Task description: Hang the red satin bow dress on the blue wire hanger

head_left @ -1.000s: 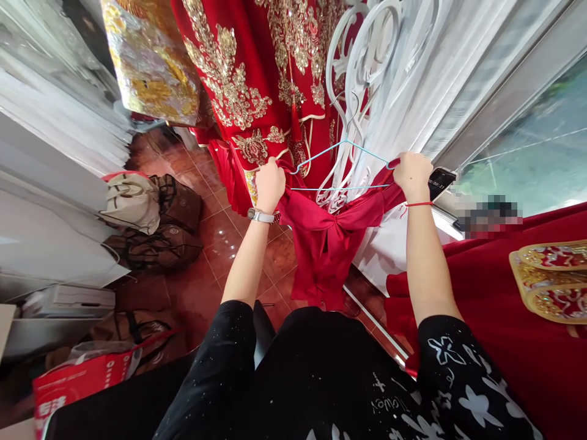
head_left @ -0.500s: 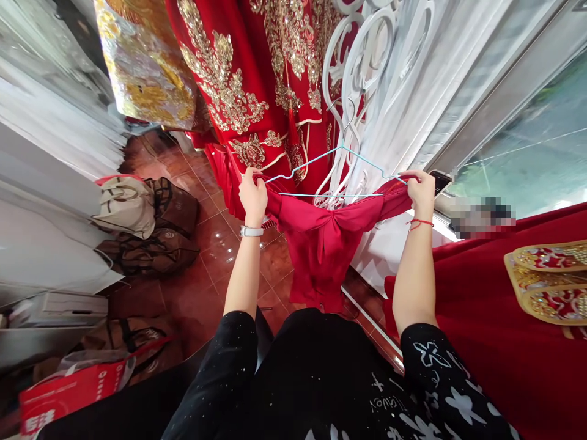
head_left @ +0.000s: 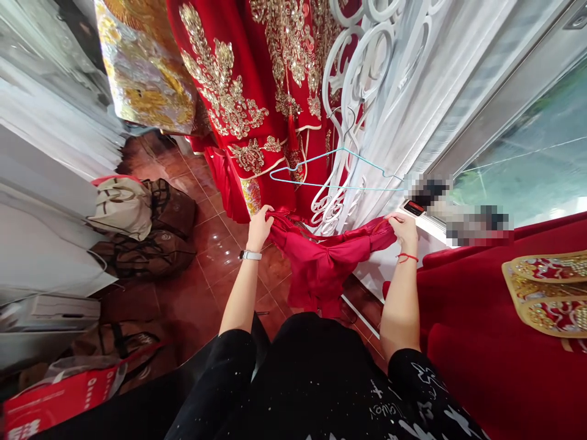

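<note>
A red dress (head_left: 321,263) with a gathered front stretches between my two hands. My left hand (head_left: 260,229), with a pale wristband below it, pinches the dress's upper edge at one side. At the opposite side my right hand (head_left: 404,230), a red string round its wrist, grips the other end of that edge. Just above and beyond the dress a light blue wire hanger (head_left: 342,150) hangs by its hook on white scrollwork. The hanger's lower bar is apart from the fabric. The dress's lower part drops toward the floor, in front of my body.
Red garments with gold embroidery (head_left: 229,91) hang ahead, beside the white scrolled metalwork (head_left: 358,67). Brown bags (head_left: 169,208) lie on the tiled floor to the left. A red embroidered garment (head_left: 481,299) spreads at the right, below a window (head_left: 532,146).
The dress has come off the hanger's ends, and both hands have moved lower and nearer to me with it. The hanger stays hooked in place.
</note>
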`<state>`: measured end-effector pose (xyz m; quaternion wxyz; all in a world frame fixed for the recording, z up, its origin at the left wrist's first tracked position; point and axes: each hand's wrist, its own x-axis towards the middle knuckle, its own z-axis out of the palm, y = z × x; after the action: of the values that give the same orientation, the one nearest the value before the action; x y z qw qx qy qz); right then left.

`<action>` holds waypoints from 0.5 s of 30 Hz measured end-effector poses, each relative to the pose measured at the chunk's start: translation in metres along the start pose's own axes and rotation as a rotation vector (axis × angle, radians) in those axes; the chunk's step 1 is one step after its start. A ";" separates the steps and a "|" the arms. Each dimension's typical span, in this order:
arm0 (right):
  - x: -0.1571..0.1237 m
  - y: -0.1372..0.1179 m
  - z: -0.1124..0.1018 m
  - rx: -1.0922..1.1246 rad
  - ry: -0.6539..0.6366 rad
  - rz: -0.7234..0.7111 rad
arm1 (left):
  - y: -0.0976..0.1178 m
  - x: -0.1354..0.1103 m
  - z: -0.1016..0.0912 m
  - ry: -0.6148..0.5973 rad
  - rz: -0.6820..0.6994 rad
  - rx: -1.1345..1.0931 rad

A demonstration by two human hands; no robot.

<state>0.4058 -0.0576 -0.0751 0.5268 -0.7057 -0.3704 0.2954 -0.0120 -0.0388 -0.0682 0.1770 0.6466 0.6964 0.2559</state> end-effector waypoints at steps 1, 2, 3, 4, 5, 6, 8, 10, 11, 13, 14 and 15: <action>0.001 0.001 0.000 -0.006 -0.008 -0.012 | -0.004 0.000 0.000 -0.027 0.022 0.017; 0.002 0.001 -0.001 -0.018 -0.017 -0.023 | -0.006 0.000 0.001 -0.054 0.034 0.045; 0.003 0.002 -0.002 -0.041 -0.025 -0.033 | -0.008 -0.001 0.001 -0.077 0.034 0.082; 0.005 0.002 -0.002 -0.074 -0.029 -0.041 | -0.008 -0.001 0.001 -0.097 0.024 0.118; 0.006 0.003 -0.002 -0.116 -0.027 -0.049 | -0.009 -0.002 0.003 -0.113 0.011 0.147; 0.007 0.004 -0.002 -0.161 -0.020 -0.060 | -0.009 -0.002 0.004 -0.121 0.002 0.162; 0.008 0.006 -0.002 -0.246 0.000 -0.087 | -0.009 -0.002 0.010 -0.102 0.013 0.144; 0.008 0.007 -0.002 -0.295 0.004 -0.105 | -0.012 0.002 0.017 -0.052 0.031 0.066; 0.008 0.008 -0.002 -0.310 0.000 -0.113 | -0.013 0.004 0.020 -0.048 0.026 -0.016; 0.006 0.007 -0.003 -0.342 -0.010 -0.132 | -0.018 0.009 0.027 -0.104 -0.013 -0.232; 0.006 0.007 -0.003 -0.373 -0.019 -0.156 | -0.020 0.010 0.029 -0.148 -0.034 -0.335; 0.005 0.007 -0.004 -0.412 -0.035 -0.184 | -0.023 0.011 0.032 -0.186 -0.045 -0.414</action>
<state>0.4134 -0.0571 -0.0806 0.3898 -0.7563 -0.4949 0.1763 -0.0132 -0.0243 -0.1062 0.3752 0.6017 0.6239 0.3285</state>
